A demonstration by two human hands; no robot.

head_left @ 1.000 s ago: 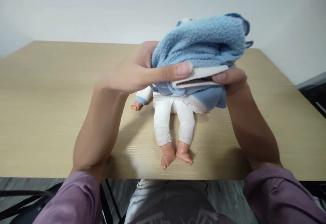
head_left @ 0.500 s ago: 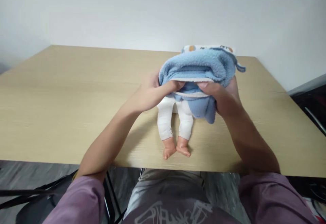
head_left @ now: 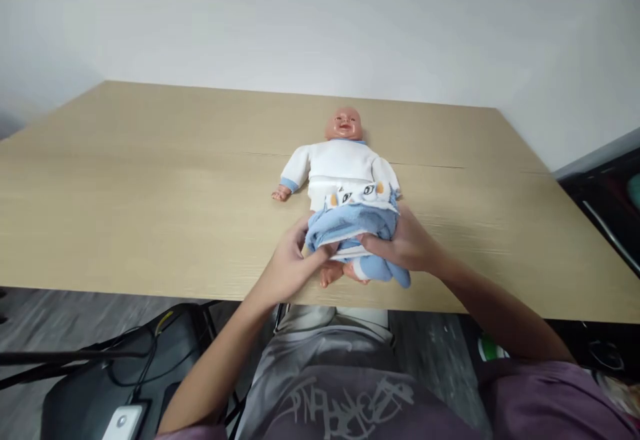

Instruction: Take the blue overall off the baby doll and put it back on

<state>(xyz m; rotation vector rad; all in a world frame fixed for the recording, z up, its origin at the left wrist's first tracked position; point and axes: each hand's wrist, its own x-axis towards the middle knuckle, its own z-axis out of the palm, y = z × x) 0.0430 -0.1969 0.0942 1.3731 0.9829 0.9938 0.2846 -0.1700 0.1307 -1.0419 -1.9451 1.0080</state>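
Observation:
A baby doll [head_left: 343,160] in a white top with light blue cuffs lies on its back on the table, head toward the wall. Over its legs I hold a blue fleecy garment [head_left: 350,221], gathered up, with a white patterned part showing eyes and orange spots. My left hand [head_left: 295,263] is closed on the garment's left side, thumb in the white-edged opening. On the other side my right hand [head_left: 403,243] grips it the same way. The doll's feet show just below the cloth; most of its legs are hidden.
The wooden table [head_left: 150,193] reaches back to a pale wall. At the lower left stands a dark chair [head_left: 165,340] with a white device [head_left: 123,421] and cables on it. A black object [head_left: 600,193] stands beyond the table's right edge.
Both hands have brought the garment down and nearer to me, over the doll's lower legs and feet. The doll's head and torso, hidden before, now show.

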